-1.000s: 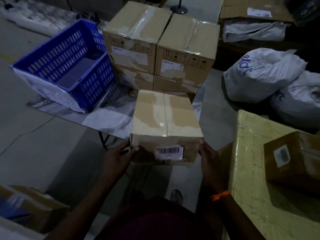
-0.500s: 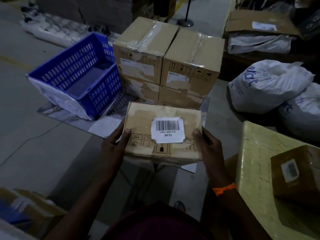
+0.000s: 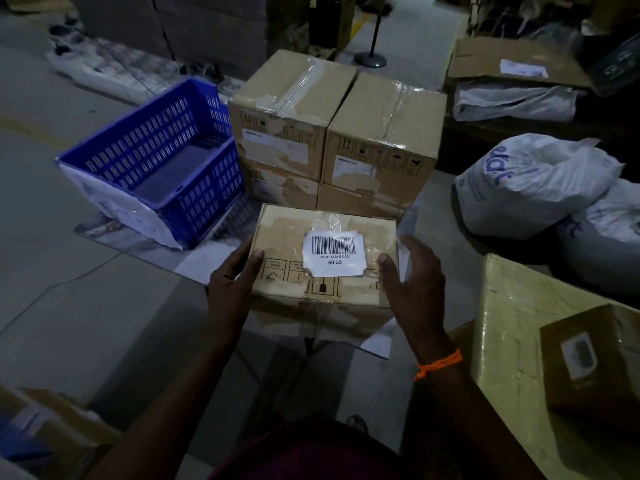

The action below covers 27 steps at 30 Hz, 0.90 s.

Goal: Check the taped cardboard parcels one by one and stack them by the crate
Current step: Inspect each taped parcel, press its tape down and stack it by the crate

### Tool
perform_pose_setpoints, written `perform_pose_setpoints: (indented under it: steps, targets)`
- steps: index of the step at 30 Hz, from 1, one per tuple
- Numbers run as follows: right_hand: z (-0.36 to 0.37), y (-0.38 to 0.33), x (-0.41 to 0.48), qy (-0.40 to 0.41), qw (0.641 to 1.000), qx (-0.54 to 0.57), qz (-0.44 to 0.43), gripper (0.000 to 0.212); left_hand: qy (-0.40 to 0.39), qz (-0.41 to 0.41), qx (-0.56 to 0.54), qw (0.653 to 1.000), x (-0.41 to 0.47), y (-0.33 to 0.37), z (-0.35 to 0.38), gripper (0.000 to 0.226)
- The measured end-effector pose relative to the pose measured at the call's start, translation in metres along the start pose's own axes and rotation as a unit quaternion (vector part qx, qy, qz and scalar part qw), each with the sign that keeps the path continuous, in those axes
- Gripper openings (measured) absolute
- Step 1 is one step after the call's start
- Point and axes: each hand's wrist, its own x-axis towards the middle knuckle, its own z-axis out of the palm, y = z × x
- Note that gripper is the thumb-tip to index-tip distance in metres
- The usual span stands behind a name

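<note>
I hold a small taped cardboard parcel (image 3: 284, 237) between both hands, its white barcode label (image 3: 334, 252) facing up. My left hand (image 3: 232, 282) grips its left side with the thumb on top. My right hand (image 3: 414, 278) grips the right side, thumb on top and fingers spread. Behind it a stack of taped cardboard parcels (image 3: 332, 133) stands two high and two wide. The blue slotted crate (image 3: 162, 161) sits to the left of that stack, tilted and holding nothing I can see.
White sacks (image 3: 533, 185) lie on the floor at right. A large yellowish wrapped box (image 3: 512, 341) with a small brown parcel (image 3: 595, 362) on it stands at right front. Flattened cardboard (image 3: 512, 64) lies at the back right, more boxes (image 3: 52, 427) at lower left.
The parcel has been tipped towards me, bringing the barcode face from its front side to the top, and lifted a little. Both hands kept hold of it.
</note>
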Motion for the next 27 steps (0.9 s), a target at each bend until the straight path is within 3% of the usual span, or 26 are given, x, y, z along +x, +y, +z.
perform_pose_setpoints:
  steps: [3,7,11,16,20,22,25,27]
  targets:
    - [0.012,-0.031,-0.008,-0.029,0.993,-0.041,-0.111,0.046,-0.008,-0.006,-0.014,1.0,0.0,-0.001,0.0,0.047]
    - [0.048,-0.081,-0.024,-0.189,0.965,-0.085,-0.162,0.071,-0.039,-0.022,-0.038,0.998,-0.007,0.005,0.006,0.054]
    - [0.068,-0.096,-0.025,-0.248,0.94,-0.208,-0.105,0.107,-0.056,-0.047,-0.088,0.993,-0.017,0.004,0.015,0.062]
    - [0.03,-0.079,-0.004,-0.246,0.949,-0.196,-0.019,0.133,-0.15,-0.013,-0.145,0.978,-0.02,0.02,0.05,0.069]
    - [-0.02,-0.05,0.022,-0.217,0.967,-0.118,0.066,0.112,-0.225,0.055,-0.076,0.97,-0.005,0.026,0.085,0.067]
    - [-0.037,-0.027,0.032,-0.201,0.972,-0.067,0.097,0.102,-0.206,0.067,0.006,0.976,0.003,0.011,0.099,0.054]
    - [-0.064,0.01,0.035,-0.157,0.981,0.031,0.112,0.1,-0.123,0.018,0.142,0.982,0.016,-0.03,0.109,0.056]
    - [-0.087,0.026,0.032,-0.131,0.98,0.059,0.138,0.083,-0.112,-0.047,0.17,0.978,0.024,-0.052,0.106,0.066]
